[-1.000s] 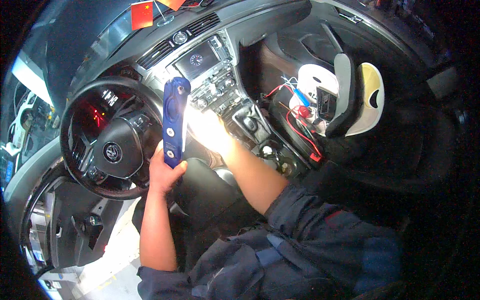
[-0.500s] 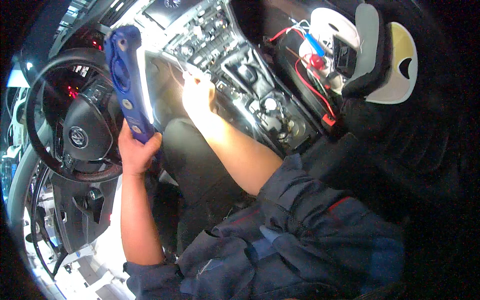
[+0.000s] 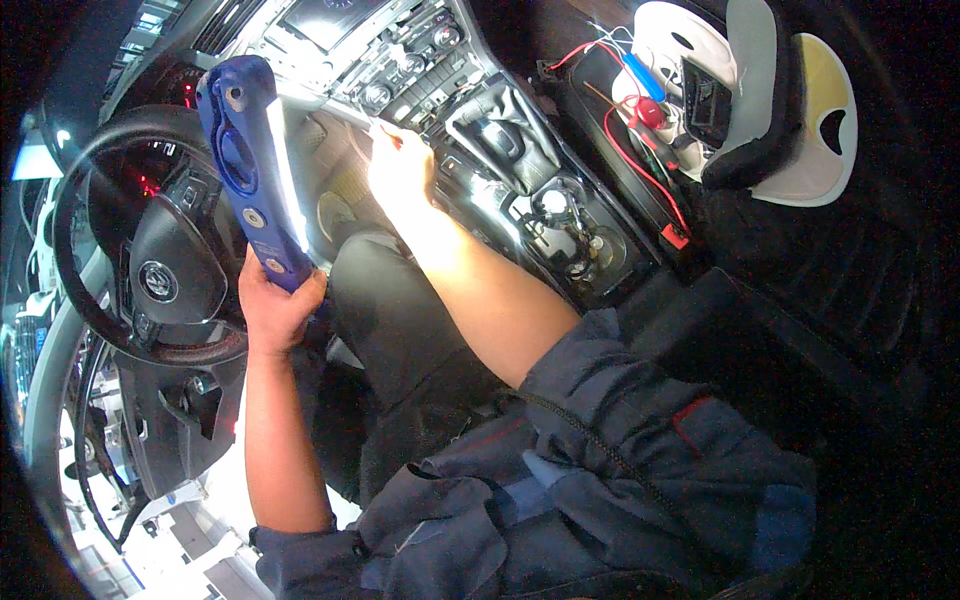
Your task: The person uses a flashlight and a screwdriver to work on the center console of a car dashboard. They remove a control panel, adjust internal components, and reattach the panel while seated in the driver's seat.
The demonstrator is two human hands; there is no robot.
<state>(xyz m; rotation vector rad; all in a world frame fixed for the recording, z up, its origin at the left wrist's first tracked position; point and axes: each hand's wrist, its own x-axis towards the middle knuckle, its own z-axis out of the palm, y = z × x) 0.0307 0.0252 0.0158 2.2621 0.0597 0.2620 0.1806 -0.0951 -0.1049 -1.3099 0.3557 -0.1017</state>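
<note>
My left hand (image 3: 283,308) is closed round the lower end of a blue work light (image 3: 252,190), held upright beside the steering wheel. Its lit strip faces the centre console (image 3: 430,75). My right hand (image 3: 402,175) reaches to the console's near side, left of the gear lever (image 3: 500,138). Its fingers are pinched together, strongly lit. A thin pale thing seems to show at the fingertips, but glare keeps me from making it out. Trim is off around the gear lever, baring the parts behind it.
The steering wheel (image 3: 72,265) stands at the left. On the passenger side lies a cap (image 3: 830,110) in white, grey and yellow, beside a dark rectangular part (image 3: 705,105). Nearby are a blue-handled tool (image 3: 643,77), a red cable (image 3: 630,165) and a red clip (image 3: 676,236).
The view has shifted slightly, so the console and cap appear a little further right. Both hands stay in nearly the same places, and the work light is still held.
</note>
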